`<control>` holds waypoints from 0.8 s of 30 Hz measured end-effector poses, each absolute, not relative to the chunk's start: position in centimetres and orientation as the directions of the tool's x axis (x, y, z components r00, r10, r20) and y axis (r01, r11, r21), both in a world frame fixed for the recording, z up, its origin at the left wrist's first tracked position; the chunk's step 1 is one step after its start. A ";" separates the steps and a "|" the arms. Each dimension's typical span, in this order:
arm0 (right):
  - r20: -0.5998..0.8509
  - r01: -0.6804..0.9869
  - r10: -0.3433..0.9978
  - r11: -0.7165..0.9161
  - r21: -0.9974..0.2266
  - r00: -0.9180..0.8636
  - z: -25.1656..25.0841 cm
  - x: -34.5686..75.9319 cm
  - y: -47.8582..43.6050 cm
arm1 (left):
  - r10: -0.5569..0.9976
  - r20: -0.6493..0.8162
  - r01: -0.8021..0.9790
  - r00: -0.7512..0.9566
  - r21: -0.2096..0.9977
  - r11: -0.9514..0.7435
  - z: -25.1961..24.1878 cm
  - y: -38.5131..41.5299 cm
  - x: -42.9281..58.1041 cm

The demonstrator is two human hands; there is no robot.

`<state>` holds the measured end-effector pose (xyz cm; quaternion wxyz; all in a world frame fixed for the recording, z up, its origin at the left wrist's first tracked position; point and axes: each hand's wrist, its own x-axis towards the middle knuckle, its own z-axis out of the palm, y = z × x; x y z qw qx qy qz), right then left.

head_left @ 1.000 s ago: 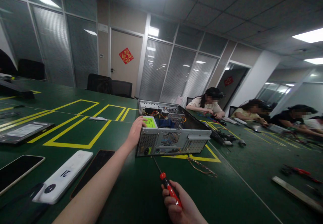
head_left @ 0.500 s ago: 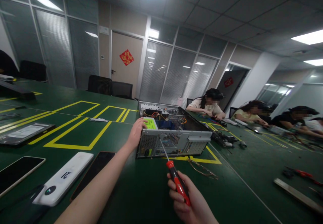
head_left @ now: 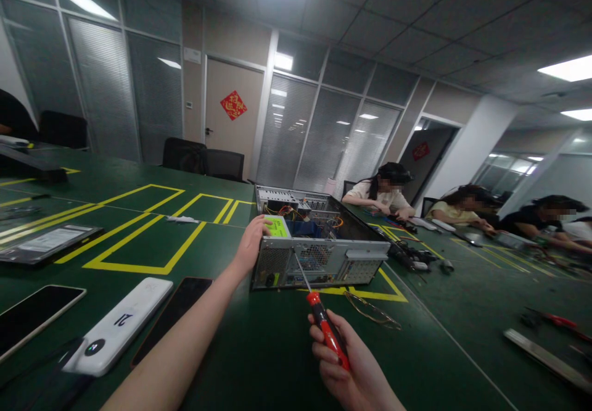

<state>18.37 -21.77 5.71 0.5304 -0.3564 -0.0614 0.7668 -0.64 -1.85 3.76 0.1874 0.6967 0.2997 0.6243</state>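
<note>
An open computer case (head_left: 324,250) lies on the green table, its perforated rear panel facing me. Inside at its left corner is a power supply with a bright green label (head_left: 277,227). My left hand (head_left: 252,244) rests on that corner, fingertips on the green-labelled unit and gripping the case's edge. My right hand (head_left: 340,352) is wrapped round a red and black screwdriver (head_left: 329,332). The screwdriver's tip meets the rear panel near its upper edge, right of the power supply's grille. Whether it sits in a screw is too small to tell.
To the left lie a hard drive (head_left: 49,242), a phone (head_left: 37,315), a white power bank (head_left: 123,324) and a dark phone (head_left: 173,315). Cables (head_left: 411,253) and a metal strip (head_left: 546,358) are at right. Several people sit along the far right side.
The view has shifted very slightly. Both hands keep their places, and the screwdriver stays against the rear panel.
</note>
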 end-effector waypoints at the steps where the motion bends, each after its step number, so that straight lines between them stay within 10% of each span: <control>1: -0.483 -0.769 0.856 -0.432 -0.471 -0.185 5.8 18.4 -21.8 | 0.651 0.758 0.182 0.040 0.635 -0.750 3.8 -1.8 -0.6; 24: -0.523 -0.713 0.805 -0.539 -0.448 -0.280 6.6 18.6 -21.6 | 0.671 0.740 0.192 0.053 0.651 -0.734 3.8 -2.1 -0.8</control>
